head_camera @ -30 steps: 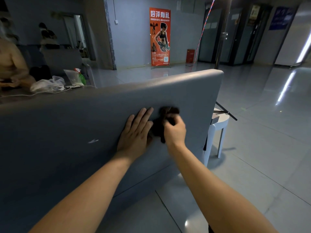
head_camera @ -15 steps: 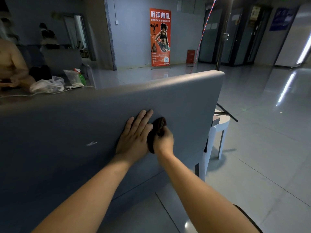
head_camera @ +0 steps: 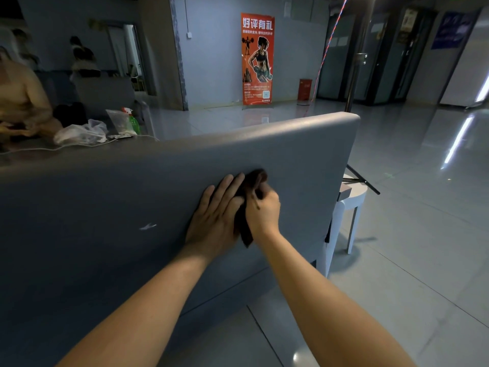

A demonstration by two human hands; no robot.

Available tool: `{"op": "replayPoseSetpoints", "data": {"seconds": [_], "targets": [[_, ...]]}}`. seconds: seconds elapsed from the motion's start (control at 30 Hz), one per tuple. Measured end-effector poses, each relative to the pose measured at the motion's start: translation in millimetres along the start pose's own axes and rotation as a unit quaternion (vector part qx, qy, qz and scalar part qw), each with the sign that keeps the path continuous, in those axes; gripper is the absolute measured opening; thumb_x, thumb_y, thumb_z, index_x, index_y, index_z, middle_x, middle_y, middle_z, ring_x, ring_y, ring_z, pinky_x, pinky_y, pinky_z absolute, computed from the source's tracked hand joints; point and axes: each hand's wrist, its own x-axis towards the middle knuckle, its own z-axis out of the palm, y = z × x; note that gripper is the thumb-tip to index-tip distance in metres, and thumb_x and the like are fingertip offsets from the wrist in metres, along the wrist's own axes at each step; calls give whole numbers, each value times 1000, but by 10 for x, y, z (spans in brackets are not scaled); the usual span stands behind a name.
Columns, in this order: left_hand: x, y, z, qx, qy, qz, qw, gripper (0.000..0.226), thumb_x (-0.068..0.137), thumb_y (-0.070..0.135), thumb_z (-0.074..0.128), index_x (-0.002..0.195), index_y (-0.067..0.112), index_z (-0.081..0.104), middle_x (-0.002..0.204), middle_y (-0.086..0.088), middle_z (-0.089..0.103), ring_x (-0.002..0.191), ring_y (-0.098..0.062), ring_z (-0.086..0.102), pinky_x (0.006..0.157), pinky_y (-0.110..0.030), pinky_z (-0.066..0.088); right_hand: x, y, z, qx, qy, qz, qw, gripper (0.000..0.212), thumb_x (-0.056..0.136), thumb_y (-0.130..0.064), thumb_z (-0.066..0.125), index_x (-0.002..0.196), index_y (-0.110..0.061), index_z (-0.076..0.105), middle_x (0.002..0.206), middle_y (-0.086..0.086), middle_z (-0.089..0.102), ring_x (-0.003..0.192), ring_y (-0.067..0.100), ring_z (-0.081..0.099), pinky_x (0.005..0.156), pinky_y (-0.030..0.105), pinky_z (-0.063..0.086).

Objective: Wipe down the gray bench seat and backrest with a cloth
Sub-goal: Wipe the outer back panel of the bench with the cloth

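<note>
The gray bench backrest fills the left and middle of the view, seen from behind, with its rounded top edge running up to the right. My right hand grips a dark bunched cloth and holds it against the backrest. My left hand lies flat on the backrest with straight fingers, right beside the cloth and touching it. A small white scuff marks the gray surface to the left of my hands. The seat is hidden behind the backrest.
A white stool stands at the bench's right end with a dark rod across it. Plastic bags and a green spray bottle lie beyond the backrest. A person sits far left. Shiny tiled floor spreads right.
My right hand slid the cloth down and left against my left hand, then shifted slightly back up. My left hand stayed flat in place.
</note>
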Motion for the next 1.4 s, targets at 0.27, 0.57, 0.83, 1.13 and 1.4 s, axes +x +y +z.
{"op": "replayPoseSetpoints", "data": {"seconds": [0.27, 0.57, 0.83, 1.13, 1.4], "targets": [[-18, -20, 26, -4, 3, 2, 1000, 50, 84, 18, 71, 127, 17, 46, 167, 1, 15, 157, -15, -2, 125, -37, -7, -117, 307, -112, -66, -90, 143, 983, 16, 98, -26, 56, 88, -21, 68, 88, 3, 73, 83, 20, 70, 71, 37, 56], [-14, -37, 83, 67, -15, 9, 998, 59, 89, 38, 52, 144, 16, 47, 167, -4, 22, 153, -27, 19, 125, -41, -5, 357, -421, -243, -5, 51, -68, 996, 22, 97, -30, 46, 97, -14, 62, 103, 7, 66, 96, 25, 61, 88, 42, 50], [-8, 104, -51, 44, -20, -17, 999, 71, 81, 27, 50, 152, 22, 41, 170, 1, 14, 157, -19, 3, 125, -42, -6, 41, 218, -245, 43, -26, 154, 987, 27, 107, -36, 43, 107, -22, 66, 111, 4, 72, 106, 23, 66, 91, 36, 52], [151, 242, 375, 162, 37, -31, 986, 78, 89, 41, 64, 158, 27, 32, 170, -3, -2, 156, -25, -10, 119, -61, -9, 746, -570, -365, 71, 152, -84, 982, 26, 106, -31, 39, 118, -22, 60, 108, -7, 58, 100, 4, 57, 92, 22, 38], [135, 241, 449, 168, 59, -16, 984, 74, 89, 38, 46, 160, 29, 27, 171, -1, -1, 157, -24, -9, 120, -56, -15, 489, 368, -148, 191, 154, 141, 959, 54, 99, -70, 37, 136, -38, 59, 128, -17, 63, 126, 11, 57, 108, 28, 41]]}}
